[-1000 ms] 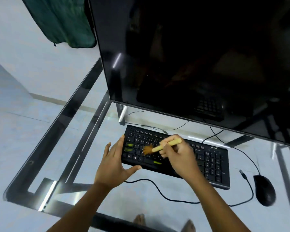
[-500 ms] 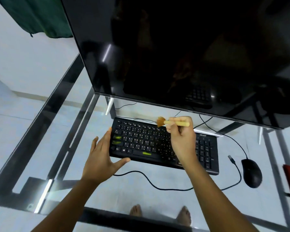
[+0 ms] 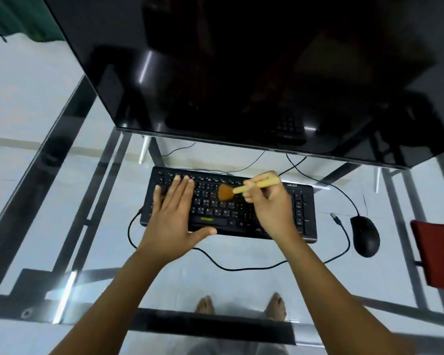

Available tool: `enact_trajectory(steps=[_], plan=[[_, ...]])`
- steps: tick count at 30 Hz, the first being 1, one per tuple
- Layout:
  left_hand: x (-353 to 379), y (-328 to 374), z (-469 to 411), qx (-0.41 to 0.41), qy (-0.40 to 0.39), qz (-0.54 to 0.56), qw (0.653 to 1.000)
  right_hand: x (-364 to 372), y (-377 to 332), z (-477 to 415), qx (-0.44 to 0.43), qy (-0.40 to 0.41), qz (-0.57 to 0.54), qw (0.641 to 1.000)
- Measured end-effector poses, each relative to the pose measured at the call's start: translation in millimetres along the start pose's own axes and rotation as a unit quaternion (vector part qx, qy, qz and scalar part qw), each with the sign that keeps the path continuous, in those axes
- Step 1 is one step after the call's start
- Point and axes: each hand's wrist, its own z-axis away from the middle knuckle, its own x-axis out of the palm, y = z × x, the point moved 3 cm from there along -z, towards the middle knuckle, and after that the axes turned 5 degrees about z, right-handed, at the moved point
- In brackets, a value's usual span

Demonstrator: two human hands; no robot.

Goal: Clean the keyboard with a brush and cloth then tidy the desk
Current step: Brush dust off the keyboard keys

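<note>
- Spanning the view, the glass tabletop (image 3: pixel 254 283) on a dark frame shows pale floor (image 3: pixel 16 103) beneath.
- Keyboard (image 3: pixel 228 213) lies mid-tabletop before the black monitor (image 3: pixel 241 73); mouse (image 3: pixel 365 237) nearer the right edge.
- Left hand (image 3: pixel 172 221) lies flat over the keys; right hand (image 3: pixel 272 208) grips the brush (image 3: pixel 241 189), bristles at the keys.

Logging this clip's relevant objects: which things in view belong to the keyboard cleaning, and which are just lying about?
In use: keyboard; brush, held in the right hand; left hand flat on the keys.
Lying about: mouse; loose cable plug; monitor; red item at right edge, unclear what.
</note>
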Motion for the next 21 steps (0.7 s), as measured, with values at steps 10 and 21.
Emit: enact_trajectory(steps=[10,21], plan=[[21,22,-32,-0.001,-0.060,-0.004,0.998,-28,-1,7,-0.094,0.022,0.113,0.989],[24,20,-25,-0.011,-0.065,-0.015,0.998,-43,7,23,-0.102,0.075,0.073,0.989]])
